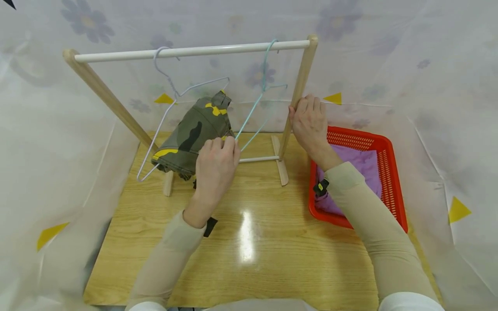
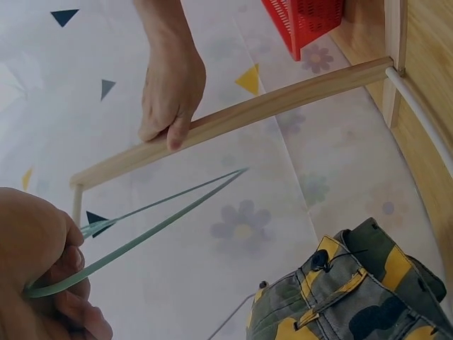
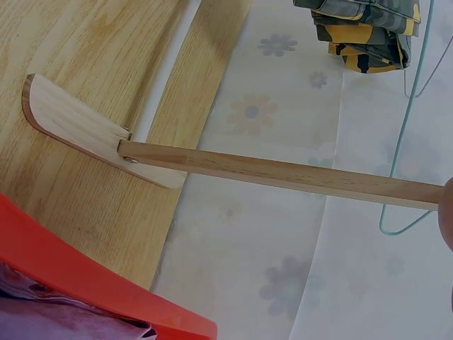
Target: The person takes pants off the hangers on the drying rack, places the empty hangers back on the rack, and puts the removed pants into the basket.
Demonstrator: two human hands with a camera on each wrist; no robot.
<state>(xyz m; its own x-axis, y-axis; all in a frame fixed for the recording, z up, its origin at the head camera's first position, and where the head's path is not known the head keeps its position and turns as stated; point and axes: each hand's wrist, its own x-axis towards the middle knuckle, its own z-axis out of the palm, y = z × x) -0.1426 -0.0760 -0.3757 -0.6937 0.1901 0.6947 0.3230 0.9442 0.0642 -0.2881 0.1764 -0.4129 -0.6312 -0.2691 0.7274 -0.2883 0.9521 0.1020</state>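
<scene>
My left hand (image 1: 218, 168) grips the lower end of a teal wire hanger (image 2: 134, 244), which hooks over the rack's white top bar (image 1: 218, 50) near its right end. Nothing hangs on this hanger. To the left, camouflage pants (image 1: 190, 125) are folded over a lilac hanger (image 1: 202, 85) on the same bar. Seen in the left wrist view, their waistband (image 2: 340, 290) has a button and belt loops. My right hand (image 1: 311, 123) holds the rack's right wooden post (image 1: 304, 65), its thumb against the near side. In the right wrist view, only a sliver of that hand shows.
A red slotted basket (image 1: 334, 219) stands on the wooden table (image 1: 272, 259) right of the rack, with a purple cloth (image 1: 369, 168) inside. My right forearm crosses over it. A wooden foot (image 3: 71, 127) supports the right post. Flower-printed sheeting (image 1: 373, 65) surrounds the table.
</scene>
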